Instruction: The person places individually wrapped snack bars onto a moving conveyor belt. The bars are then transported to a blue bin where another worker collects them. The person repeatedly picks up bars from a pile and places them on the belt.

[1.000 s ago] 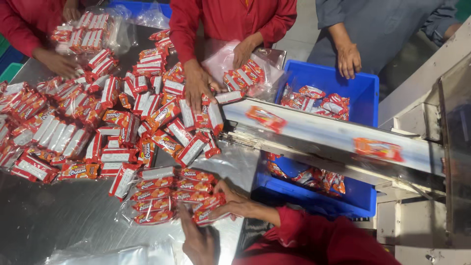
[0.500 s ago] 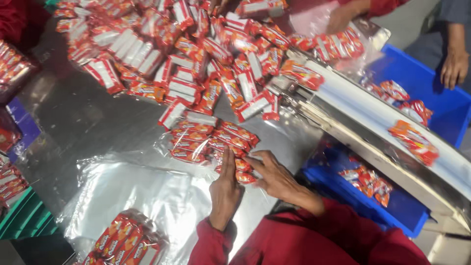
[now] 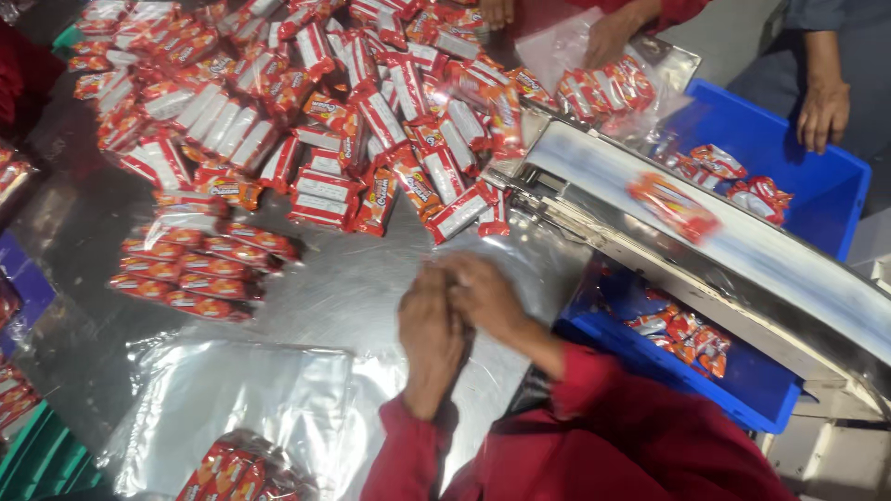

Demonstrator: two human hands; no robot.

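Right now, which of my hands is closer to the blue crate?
Right. The right hand sits on the side of the blue crate; the left hand is beside it, farther away.

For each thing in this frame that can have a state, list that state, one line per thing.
Left hand: empty, pressed against the right hand.
Right hand: empty, resting over the steel table.
Neat stack of red snack packets: lying loose, unbagged.
Clear plastic bag sheets: flat, unfilled.
Clear bag of red packets: filled.
Blue plastic crate: partly filled.
White conveyor belt: carrying one blurred packet.
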